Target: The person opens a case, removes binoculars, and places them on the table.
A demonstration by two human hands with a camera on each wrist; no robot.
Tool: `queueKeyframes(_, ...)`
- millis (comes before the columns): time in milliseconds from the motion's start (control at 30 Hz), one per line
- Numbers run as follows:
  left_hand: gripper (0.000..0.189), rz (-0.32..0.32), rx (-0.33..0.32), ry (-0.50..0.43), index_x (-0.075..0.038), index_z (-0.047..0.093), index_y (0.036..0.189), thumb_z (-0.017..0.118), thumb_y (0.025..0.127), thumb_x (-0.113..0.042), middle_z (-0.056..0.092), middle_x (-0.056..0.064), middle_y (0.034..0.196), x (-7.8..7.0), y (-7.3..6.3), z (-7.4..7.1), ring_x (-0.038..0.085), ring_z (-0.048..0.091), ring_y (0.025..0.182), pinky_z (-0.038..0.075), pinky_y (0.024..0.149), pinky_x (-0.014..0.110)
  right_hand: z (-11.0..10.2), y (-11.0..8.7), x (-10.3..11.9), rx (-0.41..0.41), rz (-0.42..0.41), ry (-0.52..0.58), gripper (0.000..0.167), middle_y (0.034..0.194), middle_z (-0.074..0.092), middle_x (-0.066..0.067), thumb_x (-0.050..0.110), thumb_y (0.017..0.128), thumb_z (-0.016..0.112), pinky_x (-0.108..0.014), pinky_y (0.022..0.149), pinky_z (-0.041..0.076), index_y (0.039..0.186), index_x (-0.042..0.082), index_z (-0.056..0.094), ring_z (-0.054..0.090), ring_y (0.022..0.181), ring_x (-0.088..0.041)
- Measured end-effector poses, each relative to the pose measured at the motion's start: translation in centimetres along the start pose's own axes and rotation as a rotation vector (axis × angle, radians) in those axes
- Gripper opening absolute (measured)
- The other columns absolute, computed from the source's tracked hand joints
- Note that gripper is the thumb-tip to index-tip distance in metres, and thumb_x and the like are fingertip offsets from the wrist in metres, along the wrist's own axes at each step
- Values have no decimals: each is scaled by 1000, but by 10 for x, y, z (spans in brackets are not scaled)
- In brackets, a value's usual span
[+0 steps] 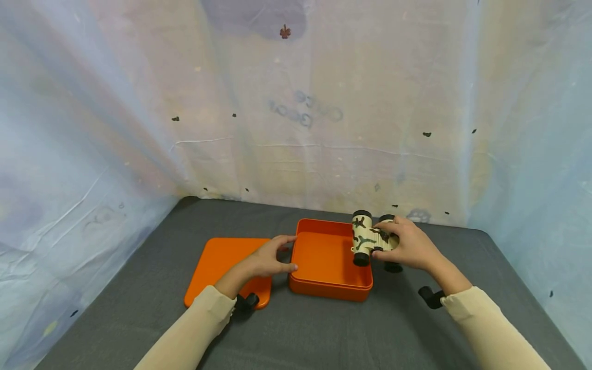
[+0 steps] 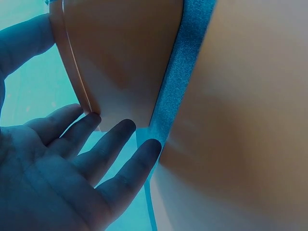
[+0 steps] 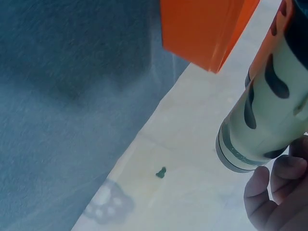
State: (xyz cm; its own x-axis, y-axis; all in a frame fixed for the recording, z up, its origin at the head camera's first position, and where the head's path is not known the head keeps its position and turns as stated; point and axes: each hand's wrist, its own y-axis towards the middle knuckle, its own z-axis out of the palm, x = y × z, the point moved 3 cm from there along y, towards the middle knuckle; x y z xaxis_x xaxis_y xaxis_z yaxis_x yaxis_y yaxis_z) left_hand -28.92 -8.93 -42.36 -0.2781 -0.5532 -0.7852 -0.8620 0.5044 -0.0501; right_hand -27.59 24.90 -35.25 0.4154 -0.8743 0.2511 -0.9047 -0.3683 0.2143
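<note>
A pair of camouflage-patterned toy binoculars point(image 1: 363, 234) is held over the right side of an orange box point(image 1: 330, 292). My right hand point(image 1: 411, 244) grips them by the middle and right barrel, partly hiding that barrel. One cream barrel point(image 3: 269, 101) with dark patches and a black end shows large in the right wrist view, the fingers curled at its side. My left hand point(image 1: 268, 257) is at the box's left wall, fingers and thumb spread along it. In the left wrist view, the fingertips point(image 2: 127, 126) lie right at the box's edge. The box's inside shows a bare orange floor.
An orange lid point(image 1: 226, 257) lies flat left of the box, partly under the left forearm. Dark grey cloth point(image 1: 324, 334) covers the table. Behind and at both sides hangs a pale patterned sheet point(image 1: 347, 169), meeting the table's back edge just beyond the box.
</note>
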Motion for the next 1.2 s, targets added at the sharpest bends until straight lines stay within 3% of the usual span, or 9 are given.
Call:
queueKeyframes(633, 77, 12, 3, -17, -15, 36, 150, 74, 85, -29, 35, 8, 154, 0, -2, -1, 32, 45, 134, 40, 107, 53, -8, -16, -24, -3, 18, -87, 63, 77, 40, -1, 49, 72, 80, -28, 55, 25, 124, 16, 65, 33, 65, -14)
queueKeyframes(1200, 77, 11, 8, -12, -15, 36, 150, 74, 85, -30, 35, 7, 154, 1, -1, -1, 32, 45, 134, 40, 106, 53, 0, -25, -46, 5, 33, -79, 61, 75, 38, -1, 46, 72, 81, -25, 53, 25, 123, 16, 66, 31, 60, -13)
